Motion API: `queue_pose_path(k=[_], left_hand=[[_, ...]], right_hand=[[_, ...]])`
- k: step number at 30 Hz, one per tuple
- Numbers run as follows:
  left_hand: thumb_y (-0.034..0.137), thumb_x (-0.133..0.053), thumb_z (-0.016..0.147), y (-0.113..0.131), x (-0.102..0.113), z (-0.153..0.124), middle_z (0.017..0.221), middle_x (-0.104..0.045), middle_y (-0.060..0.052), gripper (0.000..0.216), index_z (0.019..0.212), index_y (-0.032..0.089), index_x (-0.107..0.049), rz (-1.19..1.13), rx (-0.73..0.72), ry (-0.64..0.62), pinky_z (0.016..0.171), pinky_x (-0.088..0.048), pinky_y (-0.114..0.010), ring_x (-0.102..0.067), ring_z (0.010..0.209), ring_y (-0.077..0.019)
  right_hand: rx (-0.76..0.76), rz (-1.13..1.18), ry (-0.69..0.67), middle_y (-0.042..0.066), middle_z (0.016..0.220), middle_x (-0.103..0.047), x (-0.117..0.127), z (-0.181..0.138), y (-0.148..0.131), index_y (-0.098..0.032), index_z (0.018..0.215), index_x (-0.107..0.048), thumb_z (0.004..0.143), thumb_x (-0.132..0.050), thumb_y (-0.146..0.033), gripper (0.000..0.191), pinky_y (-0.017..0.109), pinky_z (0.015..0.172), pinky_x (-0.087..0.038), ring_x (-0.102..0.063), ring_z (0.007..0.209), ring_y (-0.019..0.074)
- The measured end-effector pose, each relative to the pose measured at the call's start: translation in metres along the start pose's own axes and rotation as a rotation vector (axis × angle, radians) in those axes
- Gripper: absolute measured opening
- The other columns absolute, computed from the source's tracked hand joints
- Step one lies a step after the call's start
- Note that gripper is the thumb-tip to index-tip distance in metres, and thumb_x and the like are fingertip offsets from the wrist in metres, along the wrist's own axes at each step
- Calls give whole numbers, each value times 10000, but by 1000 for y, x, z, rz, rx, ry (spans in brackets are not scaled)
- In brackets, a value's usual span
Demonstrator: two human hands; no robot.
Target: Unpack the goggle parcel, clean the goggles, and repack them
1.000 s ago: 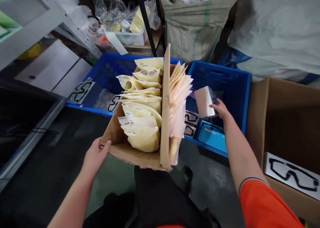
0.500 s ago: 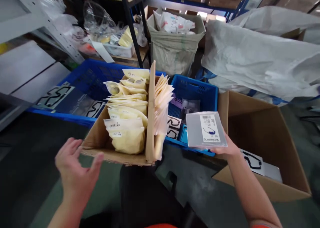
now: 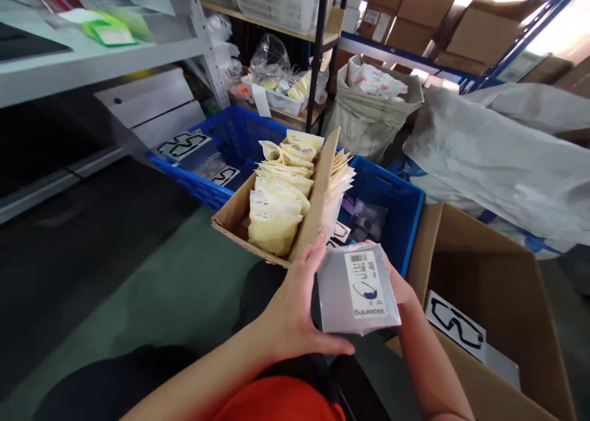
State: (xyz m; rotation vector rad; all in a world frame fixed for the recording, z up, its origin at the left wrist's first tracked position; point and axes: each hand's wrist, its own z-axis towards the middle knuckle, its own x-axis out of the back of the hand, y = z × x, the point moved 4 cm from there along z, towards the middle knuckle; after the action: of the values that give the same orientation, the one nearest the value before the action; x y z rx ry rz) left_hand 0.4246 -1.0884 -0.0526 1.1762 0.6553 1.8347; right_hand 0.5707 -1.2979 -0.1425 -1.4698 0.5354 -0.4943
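Just above the wearer's orange-red shirt (image 3: 276, 402), the left hand (image 3: 299, 310) is spread wide, thumb well apart from the fingers, beside the left edge of a grey box in clear plastic wrap (image 3: 336, 292); whether its fingertips touch the wrap cannot be told. The right hand (image 3: 400, 289) has hold of that box from its right side, most of its fingers hidden behind it. The box is up in front of the body, turned so that a white printed label (image 3: 365, 286) shows, its word "Wakening" upside down.

To the right, a large open brown cardboard box (image 3: 488, 270) holds a white flat box with a black goggle outline (image 3: 456, 326).

Just beyond the left fingers is a brown cardboard tray (image 3: 230, 215) with an upright divider. Cream-coloured plastic pouches (image 3: 274, 224) stand left of the divider, thin paler packets (image 3: 338, 178) to its right.

Behind the grey box is a deep blue plastic crate (image 3: 410, 221) with clear bags (image 3: 371, 218) inside; a longer blue slatted crate (image 3: 198, 187) lies at left. Farther back stands a grey-green woven sack (image 3: 362, 126), and farthest, brown cartons (image 3: 424, 6) sit on blue metal shelving (image 3: 405, 58).
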Motion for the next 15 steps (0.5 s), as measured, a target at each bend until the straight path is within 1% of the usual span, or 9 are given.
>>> queue_pose_path(k=[3, 5, 7, 10, 13, 15], left_hand=[[602, -897, 624, 8, 1, -6, 1616, -259, -226, 1325, 1617, 234, -100, 4, -44, 31, 1192, -373, -626, -293, 1505, -436], [564, -884, 663, 11, 3, -12, 1590, -293, -222, 1276, 1617, 224, -108, 7, -67, 64, 1198, -375, -608, -316, 1493, -426], [535, -874, 684, 13, 6, -18, 1573, -306, -220, 1256, 1621, 221, -99, 19, -87, 88, 1197, -380, -600, -340, 1480, -421], [554, -844, 711, 16, 8, -24, 1560, -307, -225, 1232, 1624, 211, -91, 31, -106, 107, 1188, -395, -596, -359, 1468, -416], [547, -845, 711, 19, 8, -26, 1550, -317, -229, 1235, 1625, 210, -86, 40, -117, 119, 1179, -404, -600, -368, 1462, -420], [516, -862, 701, 20, 8, -27, 1546, -325, -231, 1250, 1626, 213, -77, 53, -123, 130, 1181, -400, -598, -372, 1460, -421]], right_hand=[[118, 19, -87, 41, 1496, -512, -16, 4, -12, -422, 1468, -448, 516, -957, -456, 1080, 489, 1169, -372, -493, 1387, 316], [150, 10, -113, 33, 1474, -525, -22, 5, -16, -429, 1461, -459, 535, -946, -443, 1046, 475, 1170, -373, -492, 1383, 307], [129, -15, -101, 39, 1436, -550, -25, 5, -18, -422, 1440, -483, 522, -945, -460, 1028, 479, 1162, -380, -506, 1361, 315], [83, -34, -65, 41, 1422, -556, -28, 3, -22, -423, 1415, -504, 501, -945, -492, 1017, 493, 1146, -396, -523, 1336, 331], [75, -36, -83, 26, 1423, -557, -33, 1, -31, -433, 1410, -502, 534, -933, -477, 977, 485, 1146, -398, -519, 1342, 327], [41, -48, -90, 26, 1410, -572, -36, 1, -35, -420, 1403, -504, 548, -928, -470, 955, 490, 1138, -407, -517, 1348, 331]])
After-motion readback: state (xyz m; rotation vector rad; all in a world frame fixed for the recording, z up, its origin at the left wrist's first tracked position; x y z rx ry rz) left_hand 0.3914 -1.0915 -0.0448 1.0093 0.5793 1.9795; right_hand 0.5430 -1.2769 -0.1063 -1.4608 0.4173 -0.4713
